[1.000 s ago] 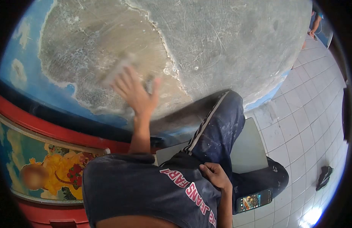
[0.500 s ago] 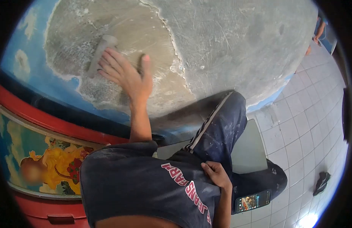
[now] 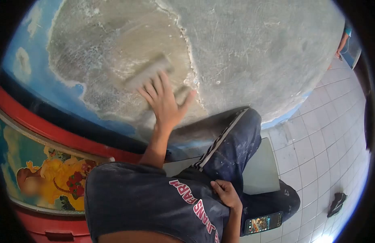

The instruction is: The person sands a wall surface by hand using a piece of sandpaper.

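Observation:
My left hand is stretched out over the grey wall patch, its back toward me. Its fingertips press on a flat grey rectangular pad, blurred by motion; the thumb is spread to the right, off the pad. Around the pad, a lighter brown, scraped-looking area shows a whitish, crumbly edge. My right hand lies in my lap against my dark shirt and trousers. Its fingers are curled and mostly hidden, so what they hold, if anything, cannot be seen.
A phone with a lit screen rests on my dark trouser leg. Blue painted wall borders the patch. Lower left is a red-framed painted panel. A dark shoe-like object lies on the floor tiles. Another person's arm shows upper right.
My left hand and the pad have moved right and down across the patch, and the pad has turned from steep to more level. My right hand stays in my lap.

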Available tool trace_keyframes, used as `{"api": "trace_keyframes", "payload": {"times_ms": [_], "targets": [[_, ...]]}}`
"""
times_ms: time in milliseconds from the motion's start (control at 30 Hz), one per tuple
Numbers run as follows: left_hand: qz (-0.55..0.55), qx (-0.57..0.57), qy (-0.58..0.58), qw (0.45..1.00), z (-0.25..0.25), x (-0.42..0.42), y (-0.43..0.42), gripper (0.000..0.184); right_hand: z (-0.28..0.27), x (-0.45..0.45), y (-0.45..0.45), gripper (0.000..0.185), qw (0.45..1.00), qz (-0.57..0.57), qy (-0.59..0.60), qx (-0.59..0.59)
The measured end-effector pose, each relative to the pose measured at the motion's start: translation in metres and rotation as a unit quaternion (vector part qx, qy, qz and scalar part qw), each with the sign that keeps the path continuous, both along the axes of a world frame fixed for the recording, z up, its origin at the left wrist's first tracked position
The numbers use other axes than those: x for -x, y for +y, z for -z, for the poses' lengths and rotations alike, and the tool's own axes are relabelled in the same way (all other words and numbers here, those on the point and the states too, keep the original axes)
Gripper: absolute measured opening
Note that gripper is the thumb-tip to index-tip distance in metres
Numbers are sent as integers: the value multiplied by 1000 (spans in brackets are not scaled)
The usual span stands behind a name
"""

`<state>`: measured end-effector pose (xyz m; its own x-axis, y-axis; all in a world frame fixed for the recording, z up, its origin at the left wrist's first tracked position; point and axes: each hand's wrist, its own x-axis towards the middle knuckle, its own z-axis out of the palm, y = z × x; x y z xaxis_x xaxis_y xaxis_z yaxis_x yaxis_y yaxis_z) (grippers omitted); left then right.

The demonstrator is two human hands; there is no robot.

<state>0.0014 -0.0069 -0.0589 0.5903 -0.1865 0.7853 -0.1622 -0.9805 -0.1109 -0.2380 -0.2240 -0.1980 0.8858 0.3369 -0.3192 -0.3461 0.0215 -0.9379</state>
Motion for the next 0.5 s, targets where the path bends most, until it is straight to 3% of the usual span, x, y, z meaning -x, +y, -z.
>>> {"api": "trace_keyframes", "payload": {"times_ms": [100,167,233,367,433,467,500], "targets": [[4,22,44,999,10,1,8,105,-1,11,1,38,1000,20,-1,-1],[-16,44,7,999,-27,-6,8,104,-7,16,1,39,999,25,20,5],[73,102,-233,964,-64,-19,12,99,-2,11,2,41,1000,15,21,-7],[76,121,-230,963,-25,-31,0,96,1,6,4,42,999,0,35,8],[43,22,-106,993,29,-22,-2,97,-5,5,1,42,999,7,38,1],[53,15,-103,993,29,-13,0,97,-6,7,1,41,999,5,49,1],[43,12,-28,999,26,-4,3,98,-4,8,2,41,998,13,54,-5]]}}
